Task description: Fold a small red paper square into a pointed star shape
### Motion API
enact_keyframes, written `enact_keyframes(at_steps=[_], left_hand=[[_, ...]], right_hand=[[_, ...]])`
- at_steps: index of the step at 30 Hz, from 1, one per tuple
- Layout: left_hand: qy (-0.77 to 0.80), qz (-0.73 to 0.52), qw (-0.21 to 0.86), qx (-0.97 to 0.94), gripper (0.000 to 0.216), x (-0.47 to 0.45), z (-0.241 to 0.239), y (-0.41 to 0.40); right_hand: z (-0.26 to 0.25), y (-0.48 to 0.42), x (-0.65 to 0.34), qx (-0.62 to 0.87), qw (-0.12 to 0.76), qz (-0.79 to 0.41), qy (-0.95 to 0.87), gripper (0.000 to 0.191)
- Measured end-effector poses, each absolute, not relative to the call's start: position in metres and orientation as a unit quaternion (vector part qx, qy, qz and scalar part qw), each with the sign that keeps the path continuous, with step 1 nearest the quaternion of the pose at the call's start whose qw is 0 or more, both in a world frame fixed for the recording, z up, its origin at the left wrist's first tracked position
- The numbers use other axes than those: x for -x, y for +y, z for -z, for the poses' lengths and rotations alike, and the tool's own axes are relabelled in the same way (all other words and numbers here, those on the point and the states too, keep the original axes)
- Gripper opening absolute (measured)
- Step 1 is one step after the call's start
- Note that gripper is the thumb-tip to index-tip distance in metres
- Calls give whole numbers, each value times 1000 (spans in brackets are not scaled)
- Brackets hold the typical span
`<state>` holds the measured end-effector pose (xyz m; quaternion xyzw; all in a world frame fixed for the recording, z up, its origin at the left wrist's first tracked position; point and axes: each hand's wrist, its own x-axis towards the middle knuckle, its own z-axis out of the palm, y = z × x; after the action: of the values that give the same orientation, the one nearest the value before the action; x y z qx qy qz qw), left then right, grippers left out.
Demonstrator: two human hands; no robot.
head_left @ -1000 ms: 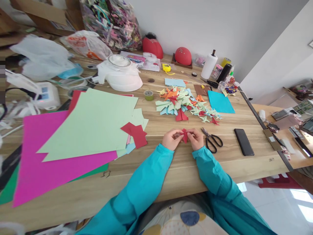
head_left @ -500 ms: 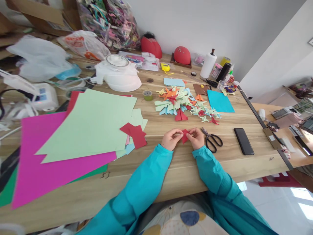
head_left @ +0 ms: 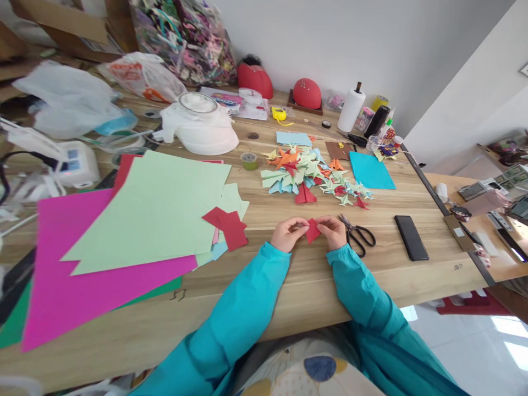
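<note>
A small diamond-shaped piece of red paper [head_left: 313, 232] is held between my two hands, just above the wooden table. My left hand [head_left: 288, 233] pinches its left corner between thumb and fingers. On the opposite corner, my right hand [head_left: 332, 231] does the same. Black-handled scissors [head_left: 359, 235] lie right beside my right hand. Beyond my hands is a heap of folded paper shapes [head_left: 303, 170] in green, orange, red and blue. Several cut red paper pieces [head_left: 233, 228] rest to the left, overlapping the corner of large light green sheets [head_left: 160, 209].
A black phone [head_left: 411, 237] lies at the right. Under the green sheets is a magenta sheet [head_left: 74, 236]. A roll of green tape [head_left: 248, 160], a turquoise sheet [head_left: 372, 170] and a yellow tape measure [head_left: 279, 114] are farther back. Plastic bags [head_left: 70, 99] crowd the far left.
My hands have moved slightly apart, and more of the red paper's diamond shape shows between them. Everything else on the table stays where it was.
</note>
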<state>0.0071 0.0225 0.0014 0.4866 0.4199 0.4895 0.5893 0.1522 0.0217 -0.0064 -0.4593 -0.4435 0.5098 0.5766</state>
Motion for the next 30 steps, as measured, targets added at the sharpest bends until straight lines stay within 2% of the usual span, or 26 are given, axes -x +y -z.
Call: enact_keyframes(at_steps=[7, 15, 24, 30], left_hand=[[419, -468, 580, -519, 23, -7, -4, 21], [439, -484, 441, -616, 24, -8, -8, 18], [403, -475, 504, -598, 9, -9, -10, 15], [432, -488, 522, -550, 9, -6, -7, 19]], right_hand=[[7, 23, -154, 489, 585, -473, -442, 11], [1, 19, -149, 476, 578, -478, -458, 10], [3, 21, -153, 464, 578, -491, -457, 13], [-7, 16, -151, 450, 532, -527, -487, 19]])
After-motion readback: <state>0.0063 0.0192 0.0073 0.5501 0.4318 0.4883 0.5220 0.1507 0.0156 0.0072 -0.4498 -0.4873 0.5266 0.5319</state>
